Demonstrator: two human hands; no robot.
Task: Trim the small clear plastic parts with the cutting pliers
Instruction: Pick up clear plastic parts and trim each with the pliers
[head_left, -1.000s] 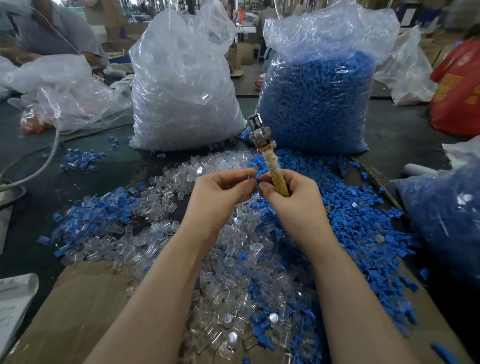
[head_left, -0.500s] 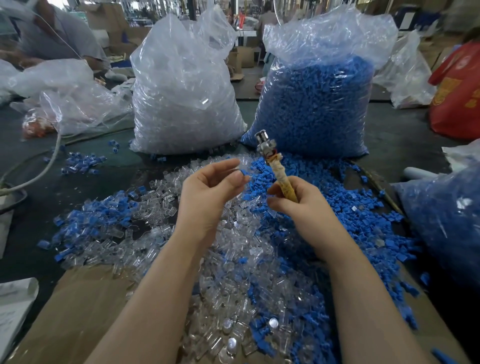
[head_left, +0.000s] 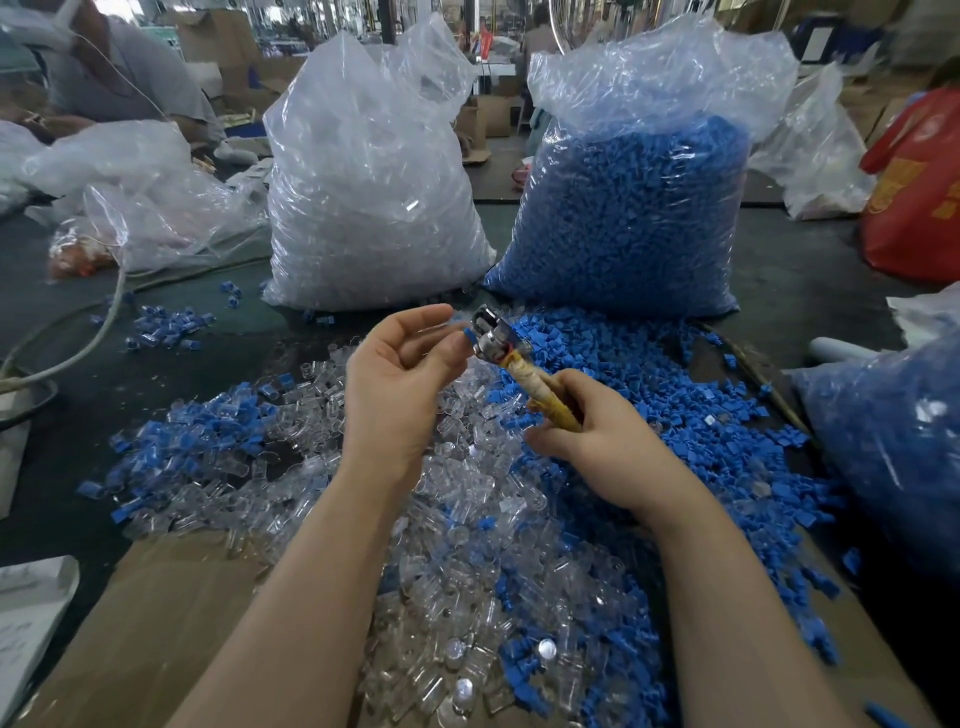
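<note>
Cutting pliers (head_left: 511, 371): metal head pointing toward 11 o'clock, wrapped yellowish handle running down to 5 o'clock into the right hand (head_left: 597, 441), whose fingers are curling round the handle. Whether the jaws are biting anything: cannot tell. Left hand (head_left: 400, 384) is sitting at 9 o'clock of the head, thumb and forefinger pinching a small piece with a blue bit (head_left: 469, 333) against the metal head. Loose clear plastic parts (head_left: 441, 545) are lying heaped under both hands, mixed with blue caps (head_left: 649, 384). At 12 o'clock, a bag of clear parts (head_left: 363, 182) and a bag of blue parts (head_left: 634, 208) are standing side by side.
</note>
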